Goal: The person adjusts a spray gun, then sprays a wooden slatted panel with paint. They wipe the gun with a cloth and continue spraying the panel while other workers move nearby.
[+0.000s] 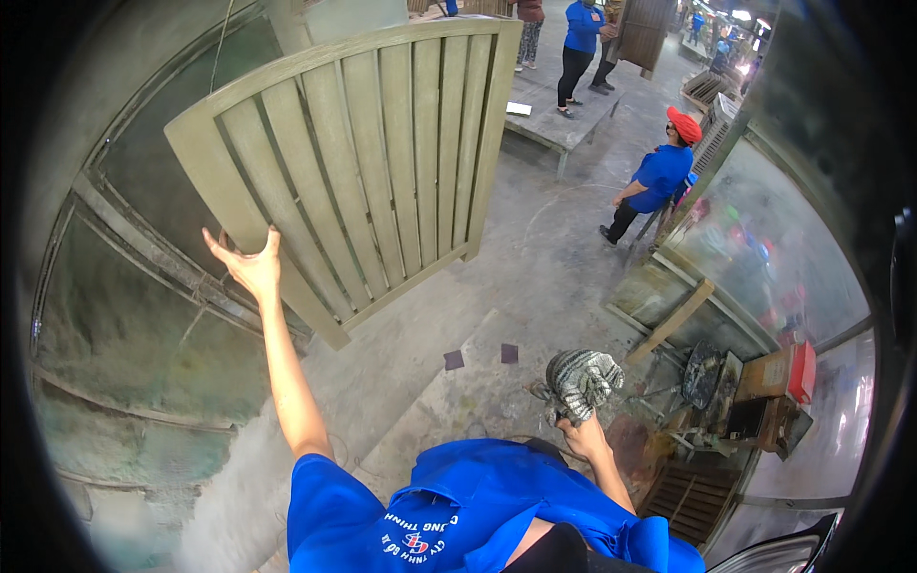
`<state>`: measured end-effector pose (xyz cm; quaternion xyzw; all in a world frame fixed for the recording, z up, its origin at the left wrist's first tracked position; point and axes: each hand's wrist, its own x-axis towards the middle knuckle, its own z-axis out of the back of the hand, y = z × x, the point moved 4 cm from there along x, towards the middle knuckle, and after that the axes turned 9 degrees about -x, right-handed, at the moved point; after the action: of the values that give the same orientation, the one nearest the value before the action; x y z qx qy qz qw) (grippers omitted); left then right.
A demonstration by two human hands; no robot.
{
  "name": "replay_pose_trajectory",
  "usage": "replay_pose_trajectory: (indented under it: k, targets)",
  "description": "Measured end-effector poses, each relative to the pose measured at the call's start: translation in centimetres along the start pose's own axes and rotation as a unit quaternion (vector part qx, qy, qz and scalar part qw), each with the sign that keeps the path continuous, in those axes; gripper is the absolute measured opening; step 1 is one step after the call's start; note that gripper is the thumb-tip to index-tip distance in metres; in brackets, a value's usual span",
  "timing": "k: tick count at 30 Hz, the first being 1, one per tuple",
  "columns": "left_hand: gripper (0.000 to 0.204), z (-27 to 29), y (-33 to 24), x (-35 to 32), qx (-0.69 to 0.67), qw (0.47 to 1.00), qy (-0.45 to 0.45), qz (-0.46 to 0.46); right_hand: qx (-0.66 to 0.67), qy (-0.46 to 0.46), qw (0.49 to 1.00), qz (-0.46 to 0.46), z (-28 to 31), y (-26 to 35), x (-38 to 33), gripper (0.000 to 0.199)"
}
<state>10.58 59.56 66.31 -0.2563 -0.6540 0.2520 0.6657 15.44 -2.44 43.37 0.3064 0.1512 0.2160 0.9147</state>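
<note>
At the upper left, a slatted wooden panel (349,177) is met at its side rail (311,301) by the left grip (253,267), spread wide; a soft, striped cloth (583,380) is clasped in the right grip (583,437). The panel is judged stiff and rather weighty, best held by its solid edges.

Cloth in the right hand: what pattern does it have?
The cloth is striped in dark and light grey, seen in the head view.
</note>
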Motion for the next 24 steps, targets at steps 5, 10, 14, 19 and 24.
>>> replay_pose_trajectory:
  k: [5,10,14,19,24]
  targets:
    - [0.124,0.6,-0.3,0.2,-0.035,0.999,0.009,0.017,0.026,-0.024,0.999,0.014,0.2,0.8,0.0,0.045]
    - [0.121,1.3,-0.1,0.2,-0.015,1.000,0.003,-0.021,0.028,0.016,0.998,-0.051,0.1,1.2,-0.7,0.050]
    - [0.112,3.3,6.0,-6.5,-0.072,0.995,-0.061,0.018,0.021,0.016,0.999,-0.017,-0.6,0.3,-1.0,0.048]
    - [0.106,9.8,16.2,-35.5,0.140,0.925,0.098,0.338,-0.102,0.115,0.985,-0.073,-2.9,-2.4,-2.2,0.035]
    - [0.099,28.6,11.8,-63.9,0.256,0.574,0.386,0.675,-0.036,0.091,0.995,0.017,-2.6,-0.1,-0.4,0.042]
